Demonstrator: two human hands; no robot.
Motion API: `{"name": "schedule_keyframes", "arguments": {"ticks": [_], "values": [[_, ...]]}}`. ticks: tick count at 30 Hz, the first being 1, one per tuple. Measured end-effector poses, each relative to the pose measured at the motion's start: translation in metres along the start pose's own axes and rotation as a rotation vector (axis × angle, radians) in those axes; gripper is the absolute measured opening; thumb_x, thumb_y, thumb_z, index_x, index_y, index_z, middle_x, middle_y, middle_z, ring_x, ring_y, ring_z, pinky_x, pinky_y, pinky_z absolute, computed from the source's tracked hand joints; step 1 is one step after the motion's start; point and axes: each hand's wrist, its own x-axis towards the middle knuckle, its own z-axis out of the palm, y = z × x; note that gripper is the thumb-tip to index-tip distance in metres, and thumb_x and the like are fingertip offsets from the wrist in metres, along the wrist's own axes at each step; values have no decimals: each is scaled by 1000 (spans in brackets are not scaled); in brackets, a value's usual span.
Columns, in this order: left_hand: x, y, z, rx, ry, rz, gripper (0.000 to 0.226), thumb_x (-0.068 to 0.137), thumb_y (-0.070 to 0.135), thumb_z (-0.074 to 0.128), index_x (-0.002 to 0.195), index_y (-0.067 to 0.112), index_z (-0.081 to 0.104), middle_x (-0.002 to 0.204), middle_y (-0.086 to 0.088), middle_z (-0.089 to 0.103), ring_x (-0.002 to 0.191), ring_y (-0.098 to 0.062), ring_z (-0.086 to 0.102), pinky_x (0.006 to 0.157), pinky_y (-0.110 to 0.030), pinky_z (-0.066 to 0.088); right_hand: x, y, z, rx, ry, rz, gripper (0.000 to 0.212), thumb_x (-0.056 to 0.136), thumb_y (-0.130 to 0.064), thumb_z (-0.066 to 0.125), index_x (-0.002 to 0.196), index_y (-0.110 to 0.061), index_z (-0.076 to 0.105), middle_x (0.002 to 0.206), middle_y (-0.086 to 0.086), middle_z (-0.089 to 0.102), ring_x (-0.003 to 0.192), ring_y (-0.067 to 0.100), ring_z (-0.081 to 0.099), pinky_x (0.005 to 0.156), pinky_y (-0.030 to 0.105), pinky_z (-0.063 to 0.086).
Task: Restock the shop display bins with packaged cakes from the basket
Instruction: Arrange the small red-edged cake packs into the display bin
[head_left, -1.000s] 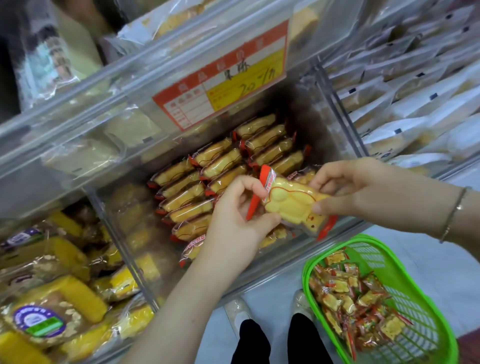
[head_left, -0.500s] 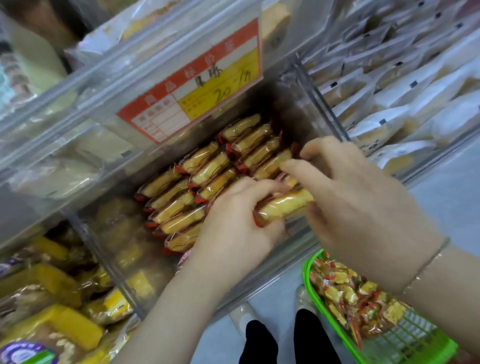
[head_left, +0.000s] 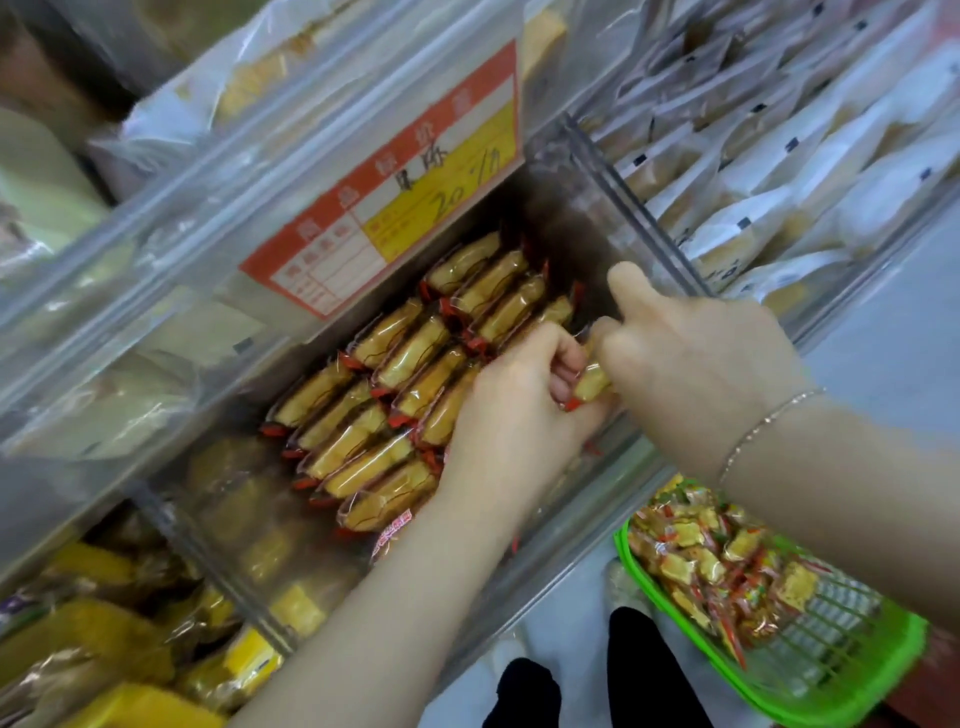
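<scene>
Pinching one packaged cake (head_left: 591, 385) between them, both hands meet over the right front corner of the clear display bin (head_left: 613, 208). The left hand (head_left: 511, 410) curls its fingers around the near end of the wrapper, while the right hand (head_left: 696, 353) grips the far end with its forefinger sticking up and a thin bracelet (head_left: 769, 426) on its wrist. Just left of the hands, rows of wrapped cakes (head_left: 410, 374) stand on edge in the bin. A red and yellow price label (head_left: 395, 192) hangs above them. Lower right, the green basket (head_left: 852, 696) holds more packets (head_left: 711, 566) heaped at its far end.
</scene>
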Motion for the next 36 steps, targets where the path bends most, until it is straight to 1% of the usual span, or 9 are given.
{"name": "schedule_keyframes", "arguments": {"ticks": [3,8,15,18,20,22,26,30,36], "values": [[2,-7,-1,-104,-77,-22,38,60,41,70,85,19,53,69,13,55,68,3,53,59,-18,45,-1,-3,-3,-60,-59,68,8,87,-20,52,94,-17,52,82,-2,31,70,24,63,43,23,14],[2,-30,-2,249,-275,7,48,73,31,79,105,26,44,109,9,49,96,-6,53,75,-12,44,-5,-13,13,-31,-128,167,18,89,-12,48,105,-17,43,79,-1,35,86,28,65,42,26,14],[5,-28,-2,312,-343,33,48,77,26,76,115,15,48,125,-3,41,116,-22,49,95,-37,45,6,-19,13,568,-275,516,28,88,-38,52,109,-19,52,102,13,60,96,34,58,74,34,42],[6,-27,-7,307,-374,33,49,80,26,73,121,16,48,130,-4,40,117,-23,49,94,-35,45,24,-23,12,836,-414,524,19,91,-20,56,108,-12,57,80,3,56,84,23,53,75,26,47],[8,-26,-12,279,-419,5,49,81,23,71,124,17,48,138,-3,37,120,-23,48,95,-33,43,29,-32,19,1271,-392,775,24,91,-8,53,115,-6,54,83,4,49,93,21,50,82,26,50],[10,-27,-18,259,-463,-14,40,81,15,71,117,17,52,136,1,39,117,-21,50,95,-31,43,31,-44,34,1640,-199,1091,39,91,-6,50,128,1,45,102,12,45,104,28,52,87,35,49],[15,-31,-25,228,-454,-2,27,79,13,72,102,20,58,108,13,47,98,-6,53,90,-32,49,34,-64,56,1863,34,1556,40,84,-3,51,123,-2,44,97,16,50,81,24,47,61,26,37],[12,-38,-23,264,-414,47,31,80,21,72,105,24,55,111,15,42,98,-5,50,86,-34,52,44,-63,61,1696,69,1600,31,83,-7,59,113,0,58,103,12,60,82,25,53,70,31,41],[4,-52,-19,294,-333,67,47,82,20,71,123,30,49,126,13,30,115,-9,43,89,-27,47,42,-58,60,1270,61,1379,37,84,-3,52,120,-11,47,131,18,40,94,33,50,81,30,42]]}}
